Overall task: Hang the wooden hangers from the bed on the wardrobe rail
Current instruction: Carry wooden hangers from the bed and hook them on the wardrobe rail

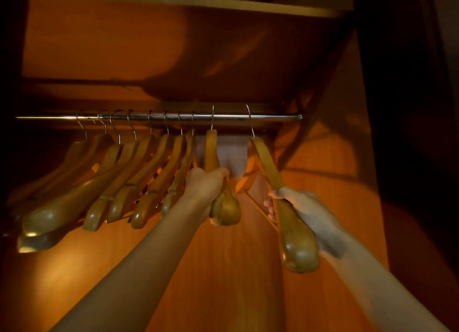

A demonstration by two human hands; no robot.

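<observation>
While the crowded hangers (124, 180) filled the left of the rail (231, 117), the left grip (206, 186) clamped the middle hanger (211, 149) and the right grip (306, 207) the right hanger (296, 244), both hooked, bare rail between and beyond.

1. One head-worn camera stands before the open wardrobe, below the rail (159, 117), facing forward and tilted upward into it.
2. The tilt takes in the underside of the shelf (173, 46) above the rail and the back panel (223, 269) beneath it.
3. It is near: both forearms enter from the bottom edge, and the left hand (206, 185) and right hand (305, 207) sit mid-frame, just under the rail.
4. The wide lens reaches across to the side wall (347, 158) at right.
</observation>
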